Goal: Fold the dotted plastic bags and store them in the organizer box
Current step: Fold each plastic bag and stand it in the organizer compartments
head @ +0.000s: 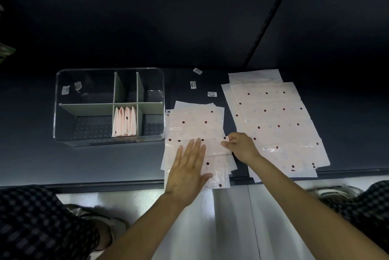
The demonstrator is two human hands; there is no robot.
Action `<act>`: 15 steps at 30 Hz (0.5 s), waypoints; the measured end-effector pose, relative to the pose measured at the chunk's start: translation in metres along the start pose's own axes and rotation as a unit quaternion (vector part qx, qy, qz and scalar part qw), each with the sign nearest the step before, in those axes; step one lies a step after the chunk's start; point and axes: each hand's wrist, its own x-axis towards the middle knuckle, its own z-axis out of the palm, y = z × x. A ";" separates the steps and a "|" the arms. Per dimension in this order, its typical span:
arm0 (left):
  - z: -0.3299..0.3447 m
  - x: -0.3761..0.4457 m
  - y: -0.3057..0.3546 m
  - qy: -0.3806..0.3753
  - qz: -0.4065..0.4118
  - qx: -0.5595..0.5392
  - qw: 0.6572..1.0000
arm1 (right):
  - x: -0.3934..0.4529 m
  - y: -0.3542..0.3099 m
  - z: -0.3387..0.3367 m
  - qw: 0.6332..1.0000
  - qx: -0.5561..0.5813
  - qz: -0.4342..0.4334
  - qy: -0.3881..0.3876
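Both hands work on the top pink dotted plastic bag [197,131] of the near pile. Left hand [187,167] lies flat and spread on it; right hand [242,146] pinches its right edge. Keep edges lined up, I think. Clear plastic organizer box [63,112] sits left. Small white labels [212,94] are too tiny to read.

Single head-worn wide-angle view, looking forward and steeply down from above the dark table [84,165]. Close range: forearms enter from bottom edge, table's near edge crosses lower third, floor and knees below. No second view.
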 end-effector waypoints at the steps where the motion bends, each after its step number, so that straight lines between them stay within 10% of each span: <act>1: 0.006 0.001 -0.004 -0.024 -0.006 0.014 1.000 | 0.000 -0.001 0.001 1.000 -0.005 0.000 0.005; 7: 0.016 -0.008 -0.018 -0.063 -0.003 0.030 0.998 | -0.010 -0.010 0.001 0.999 0.009 0.012 0.033; 11: 0.015 -0.008 -0.016 -0.053 -0.008 0.027 0.998 | -0.040 -0.016 0.027 0.959 -0.136 -0.133 0.210; 15: 0.014 -0.008 -0.016 -0.054 -0.004 0.023 0.998 | -0.055 -0.017 0.063 0.925 -0.238 -0.295 -0.017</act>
